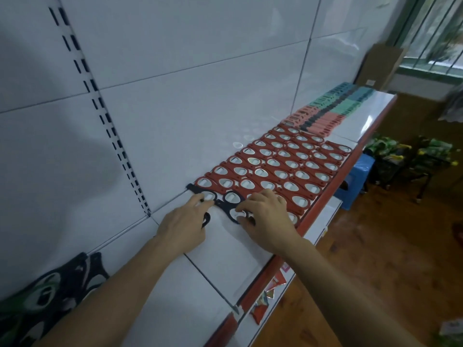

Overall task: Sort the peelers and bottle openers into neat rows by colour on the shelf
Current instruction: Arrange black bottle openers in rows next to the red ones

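Observation:
Red bottle openers [280, 161] lie in neat rows across the white shelf [225, 249]. Beyond them are rows of pink peelers [315, 121] and teal peelers [343, 98]. At the near end of the red block lie a few black bottle openers [231, 197]. My left hand [186, 221] rests on one black opener, its fingertips on the ring. My right hand [265, 216] has its curled fingers on another black opener beside it. A heap of black and green openers [47, 299] sits at the near left.
The shelf has a red front edge [318, 209] and a white slotted back panel [175, 96]. A blue stool [355, 179] stands on the wooden floor to the right, with a cart of green goods [406, 156] and a cardboard box [380, 66] by the window.

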